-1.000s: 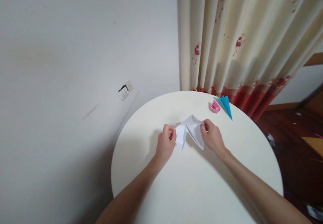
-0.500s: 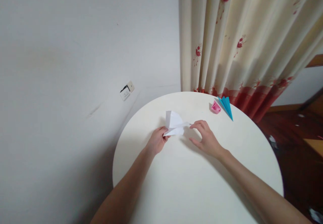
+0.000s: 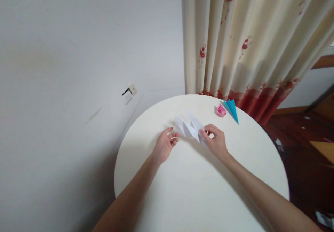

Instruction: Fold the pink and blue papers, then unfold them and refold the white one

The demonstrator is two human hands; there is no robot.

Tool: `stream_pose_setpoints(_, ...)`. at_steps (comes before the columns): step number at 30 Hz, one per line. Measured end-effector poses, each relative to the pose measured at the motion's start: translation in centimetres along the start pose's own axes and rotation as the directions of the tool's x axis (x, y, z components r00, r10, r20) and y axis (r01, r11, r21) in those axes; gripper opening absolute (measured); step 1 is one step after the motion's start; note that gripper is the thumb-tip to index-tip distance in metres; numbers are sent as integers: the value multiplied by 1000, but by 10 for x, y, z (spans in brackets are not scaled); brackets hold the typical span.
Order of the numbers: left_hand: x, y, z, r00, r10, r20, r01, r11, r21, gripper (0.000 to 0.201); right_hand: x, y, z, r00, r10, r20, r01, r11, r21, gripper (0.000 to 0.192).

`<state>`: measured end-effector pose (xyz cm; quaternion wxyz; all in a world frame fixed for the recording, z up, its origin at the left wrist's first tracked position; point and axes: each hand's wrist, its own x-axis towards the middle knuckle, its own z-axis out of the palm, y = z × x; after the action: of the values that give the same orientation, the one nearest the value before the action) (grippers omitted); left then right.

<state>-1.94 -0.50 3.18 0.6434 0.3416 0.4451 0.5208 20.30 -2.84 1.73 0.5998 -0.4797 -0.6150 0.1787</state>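
A sheet of white paper [image 3: 188, 129], creased into zigzag folds, is held above the table, slightly blurred. My right hand [image 3: 215, 140] pinches its right end between thumb and fingers. At the paper's left end, my left hand [image 3: 166, 144] is open, its fingers apart and curved, close to the paper's edge. Whether the left fingertips touch the paper I cannot tell.
The round white table [image 3: 167, 197] stands against a pale wall [image 3: 78, 51] with a socket [image 3: 127, 97]. Toward its back right lie a pink folded-paper piece [image 3: 221, 110] and a blue paper plane [image 3: 231, 110]. A floral curtain [image 3: 221, 33] hangs behind.
The left hand has let go of the white paper, and the right hand has taken hold of its right end. The paper has turned and shifted right, its folds now showing as a zigzag.
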Motion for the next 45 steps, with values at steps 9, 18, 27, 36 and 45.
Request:
stream_pose_setpoints(9, -35, -32, 34, 767, 591, 248, -625, 603, 496, 24, -13, -14, 18, 918, 397, -10, -375, 875, 306, 23)
stream_pose_setpoints(18, -22, -23, 23, 628, 718, 301, -692, 337, 638, 12, -23, -23, 33, 901, 397, 177, -432, 778, 456, 21)
stream_pose_setpoints(27, -21, -27, 23, 684, 641, 348, -655, 328, 681, 35, -21, -25, 31, 890, 426, 164, -452, 772, 448, 22)
stream_pose_setpoints(36, -24, -17, 22, 659, 639, 396, -685, 292, 667, 34, -24, -23, 33, 859, 483, 169, -504, 740, 446, 23)
stream_pose_setpoints(45, -17, -20, 14, 584, 613, 532, -724, 97, 683, 41, -23, -18, 33, 865, 490, 111, -492, 783, 381, 26)
